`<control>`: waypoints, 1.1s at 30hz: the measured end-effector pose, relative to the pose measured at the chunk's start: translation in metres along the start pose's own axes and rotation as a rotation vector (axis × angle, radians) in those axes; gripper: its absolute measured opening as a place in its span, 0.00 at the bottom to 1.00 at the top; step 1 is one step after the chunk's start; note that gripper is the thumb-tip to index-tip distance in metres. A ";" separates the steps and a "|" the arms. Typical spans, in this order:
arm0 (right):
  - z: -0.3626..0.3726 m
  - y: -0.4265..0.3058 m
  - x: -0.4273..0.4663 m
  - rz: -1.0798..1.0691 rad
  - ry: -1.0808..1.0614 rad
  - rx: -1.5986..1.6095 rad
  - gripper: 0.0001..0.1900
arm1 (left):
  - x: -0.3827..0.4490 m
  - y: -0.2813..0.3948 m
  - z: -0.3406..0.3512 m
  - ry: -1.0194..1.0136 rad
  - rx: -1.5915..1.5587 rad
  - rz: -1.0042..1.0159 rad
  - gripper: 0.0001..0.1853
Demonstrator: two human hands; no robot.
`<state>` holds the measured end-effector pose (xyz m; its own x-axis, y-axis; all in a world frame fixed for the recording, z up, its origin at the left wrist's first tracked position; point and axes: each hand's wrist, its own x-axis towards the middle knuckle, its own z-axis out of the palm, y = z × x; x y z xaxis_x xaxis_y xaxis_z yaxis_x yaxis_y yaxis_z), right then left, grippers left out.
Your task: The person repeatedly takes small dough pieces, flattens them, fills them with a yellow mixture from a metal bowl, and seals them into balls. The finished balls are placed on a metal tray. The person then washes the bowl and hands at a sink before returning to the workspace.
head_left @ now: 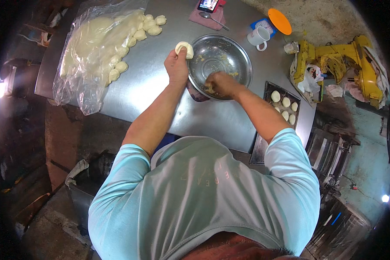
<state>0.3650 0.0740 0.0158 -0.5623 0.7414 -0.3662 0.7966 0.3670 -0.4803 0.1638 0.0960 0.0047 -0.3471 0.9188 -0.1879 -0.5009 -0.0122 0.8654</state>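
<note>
My left hand [177, 66] holds a cupped piece of pale dough [184, 49], thumb pressed into it, at the left rim of a stainless steel bowl [246, 61]. Inside the bowl my right hand [219, 84] reaches down to a crumbly yellow filling [210, 88]; its fingertips are partly hidden, so whether they grip any filling is unclear. To the left, dough balls [121, 67] lie in a row beside a large mass of dough [91, 39] under clear plastic sheeting [92, 97]. Several round dough pieces [275, 96] sit on a dark baking tray [267, 89] at the right.
Beyond the bowl are a spoon [216, 22] on a pink cloth [198, 16], a phone [208, 5], a white mug [258, 36] and an orange lid [279, 21]. A yellow machine [338, 53] stands past the right edge of the steel table [143, 94].
</note>
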 end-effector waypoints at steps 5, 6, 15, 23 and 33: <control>-0.039 0.057 0.028 0.123 0.266 -0.258 0.14 | 0.016 0.002 0.016 -0.078 0.420 -0.015 0.16; -0.045 0.062 0.026 0.133 0.265 -0.292 0.12 | 0.024 -0.004 0.018 -0.095 0.515 0.000 0.16; 0.028 0.045 -0.037 0.235 0.197 -0.044 0.11 | 0.001 0.013 0.042 -0.128 0.813 0.102 0.18; -0.001 0.076 0.024 0.434 0.752 -0.009 0.14 | -0.006 0.009 0.053 -0.136 0.827 0.217 0.17; -0.007 -0.018 -0.039 0.087 0.517 0.050 0.14 | 0.002 0.021 0.022 -0.080 0.543 0.039 0.16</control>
<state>0.3743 0.0421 0.0447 -0.3017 0.9530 0.0289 0.8168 0.2740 -0.5077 0.1701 0.1065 0.0331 -0.2850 0.9492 -0.1335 -0.0002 0.1392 0.9903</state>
